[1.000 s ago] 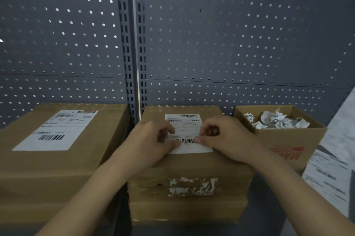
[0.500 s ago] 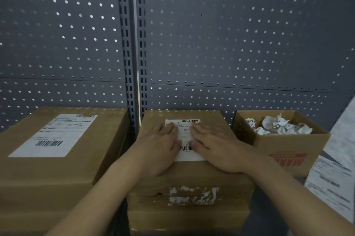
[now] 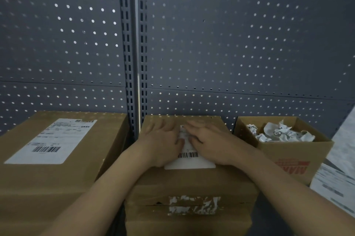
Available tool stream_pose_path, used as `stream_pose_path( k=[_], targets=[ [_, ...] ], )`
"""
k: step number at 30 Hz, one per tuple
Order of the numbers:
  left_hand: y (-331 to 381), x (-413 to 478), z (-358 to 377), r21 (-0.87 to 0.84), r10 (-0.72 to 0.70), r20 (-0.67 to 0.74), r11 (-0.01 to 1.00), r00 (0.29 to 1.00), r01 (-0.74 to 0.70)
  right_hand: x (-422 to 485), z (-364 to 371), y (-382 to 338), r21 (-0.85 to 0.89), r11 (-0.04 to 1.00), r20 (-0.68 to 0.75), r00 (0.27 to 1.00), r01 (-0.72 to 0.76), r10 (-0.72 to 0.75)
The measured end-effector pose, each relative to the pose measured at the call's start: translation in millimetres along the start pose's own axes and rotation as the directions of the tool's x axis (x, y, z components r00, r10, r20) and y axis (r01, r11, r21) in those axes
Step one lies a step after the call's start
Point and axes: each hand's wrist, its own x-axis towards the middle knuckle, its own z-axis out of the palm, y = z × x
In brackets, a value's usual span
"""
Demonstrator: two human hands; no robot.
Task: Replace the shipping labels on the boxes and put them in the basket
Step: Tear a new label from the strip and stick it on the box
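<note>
Pressing down with straight, uncurled fingers, my left hand (image 3: 163,143) and my right hand (image 3: 209,143) lie flat, side by side, on the white rectangular shipping label (image 3: 189,160). The label lies on top of the middle brown cardboard box (image 3: 192,184). Neither hand grasps anything; the fingers point away from me and cover the upper part of the label. The barcode and the label's near edge show between and below the two wrists. On the box's front face, below the label, is a patch of torn white paper residue (image 3: 194,205).

To the left, close beside the middle box, stands a larger brown cardboard box (image 3: 57,178) with its own white barcoded label (image 3: 51,141) flat on the top face. To the right stands a small open-topped cardboard carton with red print (image 3: 294,160). It holds crumpled white paper scraps (image 3: 280,132). At the far right edge lie white printed sheets (image 3: 336,184), too blurred to read. Behind all three boxes rises a grey perforated metal back panel (image 3: 230,43), divided by a slotted upright post (image 3: 132,63).
</note>
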Motion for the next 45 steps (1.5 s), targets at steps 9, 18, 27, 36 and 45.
stream_pose_path(
  k=[9,18,27,36,45],
  targets=[
    [-4,3,10,0.036,-0.002,0.088,0.999,0.996,-0.001,3,7,4,0.015,1.0,0.135,0.991,-0.013,0.011],
    [-1,-1,12,0.007,-0.036,0.033,0.999,0.999,0.035,-3,2,1,-0.013,0.993,0.112,0.987,-0.116,0.117],
    [-2,-4,10,-0.153,-0.057,-0.09,0.987,0.994,0.043,-5,2,0,0.069,0.987,0.052,0.988,-0.146,0.143],
    [-6,-13,12,0.0,-0.056,-0.035,0.998,0.998,0.056,-17,-4,-9,0.003,0.994,0.085,0.991,-0.107,0.107],
    [-5,-15,11,-0.003,-0.078,-0.003,0.997,0.997,0.078,-14,4,-5,0.022,0.992,0.145,0.982,-0.127,0.123]
  ],
)
